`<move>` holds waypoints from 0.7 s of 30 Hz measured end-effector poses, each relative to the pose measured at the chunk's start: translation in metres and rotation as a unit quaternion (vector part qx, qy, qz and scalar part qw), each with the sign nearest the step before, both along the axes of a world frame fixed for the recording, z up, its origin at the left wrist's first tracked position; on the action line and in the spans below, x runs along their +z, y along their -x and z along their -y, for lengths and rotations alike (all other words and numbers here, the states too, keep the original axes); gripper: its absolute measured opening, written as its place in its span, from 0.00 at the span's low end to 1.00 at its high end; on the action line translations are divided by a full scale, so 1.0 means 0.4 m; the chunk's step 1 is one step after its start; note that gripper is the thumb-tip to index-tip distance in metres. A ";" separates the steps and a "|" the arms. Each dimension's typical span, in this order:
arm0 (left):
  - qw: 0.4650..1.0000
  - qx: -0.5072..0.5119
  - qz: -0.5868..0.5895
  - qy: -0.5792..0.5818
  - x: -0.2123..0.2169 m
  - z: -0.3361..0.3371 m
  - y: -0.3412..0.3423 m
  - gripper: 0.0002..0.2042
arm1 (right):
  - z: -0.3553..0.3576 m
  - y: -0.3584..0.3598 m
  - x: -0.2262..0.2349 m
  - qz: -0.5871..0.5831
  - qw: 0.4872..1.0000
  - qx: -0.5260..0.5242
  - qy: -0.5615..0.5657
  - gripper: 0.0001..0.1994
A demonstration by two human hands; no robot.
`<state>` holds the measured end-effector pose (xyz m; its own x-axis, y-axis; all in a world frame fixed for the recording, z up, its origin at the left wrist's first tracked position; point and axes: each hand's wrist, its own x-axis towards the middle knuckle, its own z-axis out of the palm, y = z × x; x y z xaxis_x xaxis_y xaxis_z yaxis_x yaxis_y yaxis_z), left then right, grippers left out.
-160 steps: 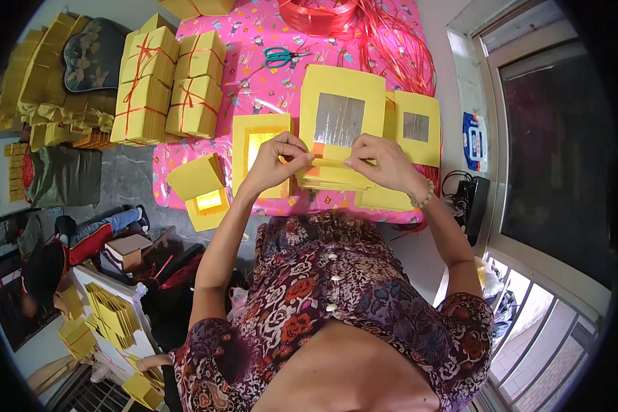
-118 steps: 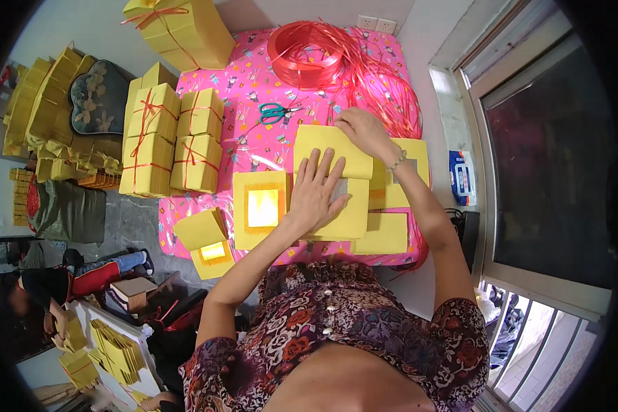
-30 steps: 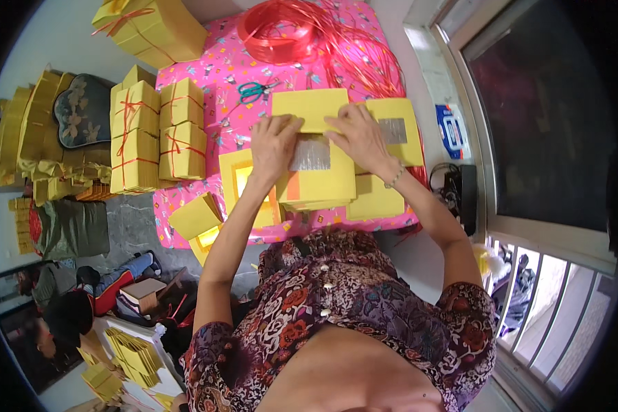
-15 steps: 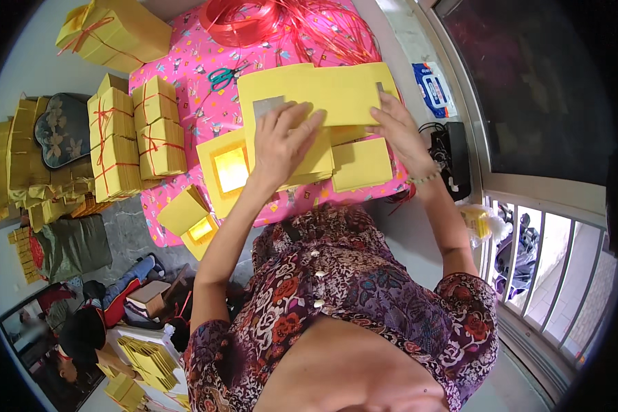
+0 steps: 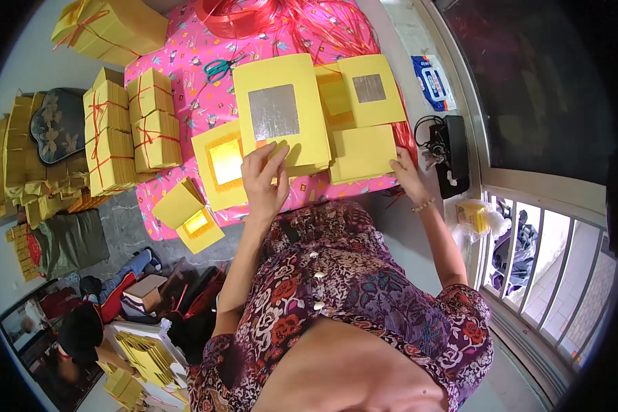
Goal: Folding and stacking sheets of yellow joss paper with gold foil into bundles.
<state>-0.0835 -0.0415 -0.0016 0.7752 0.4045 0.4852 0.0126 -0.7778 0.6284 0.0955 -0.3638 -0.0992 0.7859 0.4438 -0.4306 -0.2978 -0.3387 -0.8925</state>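
Observation:
My left hand (image 5: 265, 182) rests at the near edge of a tall stack of yellow paper (image 5: 309, 147). Its fingers lie apart on the top sheet, just below a silver square (image 5: 275, 112). My right hand (image 5: 410, 180) pinches the right edge of a smaller stack of plain yellow paper (image 5: 362, 156), thumb on top. Behind that stack is a smaller yellow sheet with a silver square (image 5: 371, 89). Partly under the tall stack, to its left, lies yellow paper with a gold square (image 5: 228, 163).
A pink patterned cloth (image 5: 196, 103) covers the table. Green-handled scissors (image 5: 218, 69) and red plastic ribbon (image 5: 237, 20) lie toward the back. Tied yellow bundles (image 5: 108, 137) stand at the left. Along the right are a wipes pack (image 5: 430, 82) and a barred window (image 5: 549, 268).
The wide yellow sheet across the stacks is folded away or lowered, showing silver squares. My left hand has drawn back toward me; my right hand has moved down to the plain stack's edge.

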 end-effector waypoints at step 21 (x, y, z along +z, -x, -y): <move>0.904 -0.365 -0.191 0.110 -0.058 0.154 -0.049 0.22 | -0.018 0.059 -0.133 0.249 0.946 0.043 0.205 0.20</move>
